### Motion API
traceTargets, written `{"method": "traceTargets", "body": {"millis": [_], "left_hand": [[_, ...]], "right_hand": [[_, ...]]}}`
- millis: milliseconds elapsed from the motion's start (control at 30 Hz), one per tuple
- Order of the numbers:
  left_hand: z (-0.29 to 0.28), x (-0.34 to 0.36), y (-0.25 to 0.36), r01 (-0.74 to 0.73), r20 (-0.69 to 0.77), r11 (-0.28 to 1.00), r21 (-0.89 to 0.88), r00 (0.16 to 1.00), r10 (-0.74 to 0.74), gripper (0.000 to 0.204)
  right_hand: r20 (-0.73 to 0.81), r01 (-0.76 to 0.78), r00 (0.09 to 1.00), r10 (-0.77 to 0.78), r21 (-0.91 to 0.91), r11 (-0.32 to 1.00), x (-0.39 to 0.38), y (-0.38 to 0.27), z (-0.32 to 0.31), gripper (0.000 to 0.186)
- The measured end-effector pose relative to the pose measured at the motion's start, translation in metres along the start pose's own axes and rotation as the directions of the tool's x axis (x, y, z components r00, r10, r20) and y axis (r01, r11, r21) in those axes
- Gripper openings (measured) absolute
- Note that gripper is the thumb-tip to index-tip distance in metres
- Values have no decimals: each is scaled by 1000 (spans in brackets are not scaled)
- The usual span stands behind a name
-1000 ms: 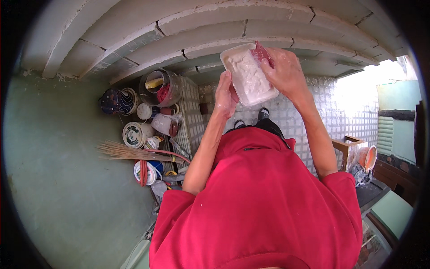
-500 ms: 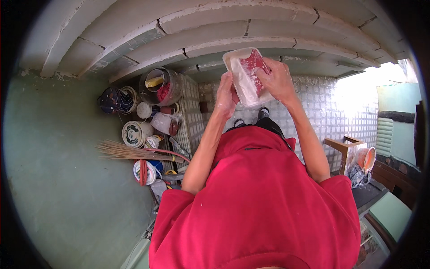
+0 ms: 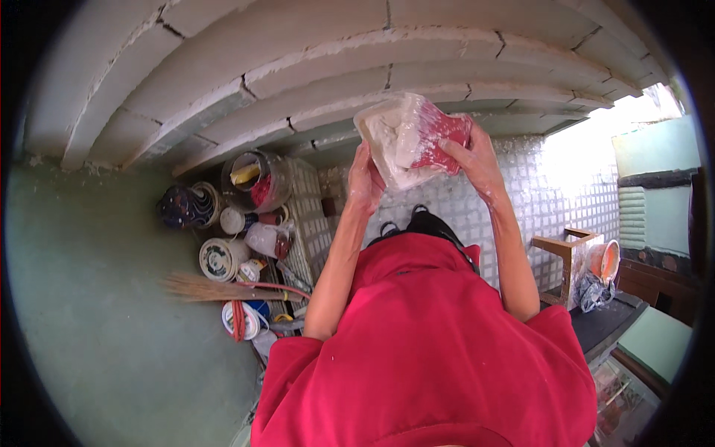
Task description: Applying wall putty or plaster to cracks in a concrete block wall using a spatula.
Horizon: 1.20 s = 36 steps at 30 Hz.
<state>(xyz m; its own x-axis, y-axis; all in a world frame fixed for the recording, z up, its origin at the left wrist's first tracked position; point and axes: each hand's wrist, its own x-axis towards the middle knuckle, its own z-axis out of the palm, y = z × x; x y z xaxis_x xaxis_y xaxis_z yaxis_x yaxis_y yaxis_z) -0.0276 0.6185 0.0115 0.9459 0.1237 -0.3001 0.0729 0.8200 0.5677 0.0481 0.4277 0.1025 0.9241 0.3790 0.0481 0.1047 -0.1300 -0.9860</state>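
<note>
A white shallow plastic tub [image 3: 383, 130] filled with thick white paste is raised in front of me. My left hand [image 3: 365, 175] grips its lower left side, fingers curled behind it. My right hand [image 3: 480, 167] holds a red flat spreader [image 3: 434, 145], thumb pressed on its face, with the blade lying in the tub across its right half. White paste coats the upper part of the spreader, and some is smeared on my fingers.
Buckets [image 3: 216, 259], a large clear container [image 3: 272, 186] and a straw broom [image 3: 197, 287] crowd along the left wall. At right stand a wooden frame [image 3: 555, 249] and an orange-lined bucket [image 3: 603, 264]. Tiled floor [image 3: 529, 190] lies below; stepped white beams [image 3: 335, 63] span the top.
The tub has moved slightly down and left in the picture. The red spreader has turned and shifted right, now showing more of its face with white paste on it.
</note>
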Motion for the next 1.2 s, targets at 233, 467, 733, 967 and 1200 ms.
{"method": "traceTargets", "body": {"millis": [233, 467, 733, 967, 1200], "left_hand": [[21, 43, -19, 24, 25, 1000, -3, 999, -23, 50], [42, 88, -43, -31, 58, 998, -58, 998, 34, 54], [52, 118, -70, -50, -80, 997, 56, 995, 54, 57], [54, 130, -86, -67, -208, 996, 55, 975, 77, 55], [43, 144, -82, -148, -212, 989, 29, 965, 151, 54]], "right_hand": [[-98, -24, 995, 5, -187, 982, 13, 21, -28, 25], [-154, 128, 964, -216, -445, 887, 30, 38, -52, 23], [-200, -77, 979, 46, -149, 986, 51, 63, -73, 20], [1, -319, 908, 418, 648, 692, 61, 91, -70, 24], [-89, -123, 885, 457, 902, 414, 113, 99, -35, 23]]}}
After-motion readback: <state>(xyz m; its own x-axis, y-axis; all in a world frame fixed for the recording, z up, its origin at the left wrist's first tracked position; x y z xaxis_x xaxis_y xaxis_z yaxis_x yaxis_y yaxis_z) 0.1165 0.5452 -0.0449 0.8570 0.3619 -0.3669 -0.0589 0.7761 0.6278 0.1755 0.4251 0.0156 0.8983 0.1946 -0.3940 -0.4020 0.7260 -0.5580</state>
